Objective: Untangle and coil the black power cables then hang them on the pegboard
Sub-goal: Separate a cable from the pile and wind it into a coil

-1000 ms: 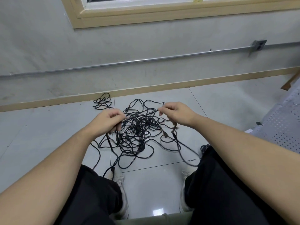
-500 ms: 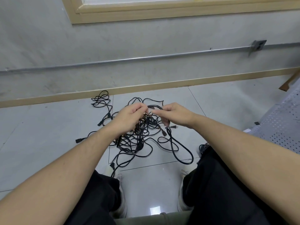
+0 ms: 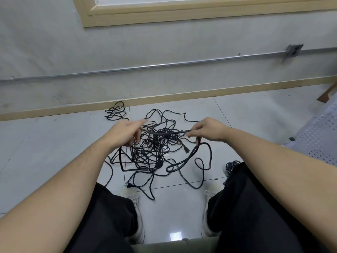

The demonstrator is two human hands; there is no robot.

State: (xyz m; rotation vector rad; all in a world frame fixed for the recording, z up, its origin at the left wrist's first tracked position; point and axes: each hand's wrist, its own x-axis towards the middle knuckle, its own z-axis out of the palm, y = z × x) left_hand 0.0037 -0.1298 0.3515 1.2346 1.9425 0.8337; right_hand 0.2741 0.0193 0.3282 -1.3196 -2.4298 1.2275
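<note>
The tangled heap of black rubber power cables [image 3: 155, 148] lay on the tiled floor [image 3: 255, 121]. Right grip [image 3: 207, 129] pinched one strand; left grip [image 3: 125, 132] curled round it. Pulling taut risked tightening knots.

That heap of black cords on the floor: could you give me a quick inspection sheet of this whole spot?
Surface: glossy pale tiled floor.
Job's things: tangled heap of black power cables between the person's feet; a small separate black cable bundle near the skirting.
Clutter: another dark cable coil by the right knee.
Fingers: left hand and right hand each hold one cable stretched between them above the heap.
Cables: still knotted; plug ends showing.
Surroundings: grey wall, metal conduit pipe, wooden window frame, perforated grey panel at right.
</note>
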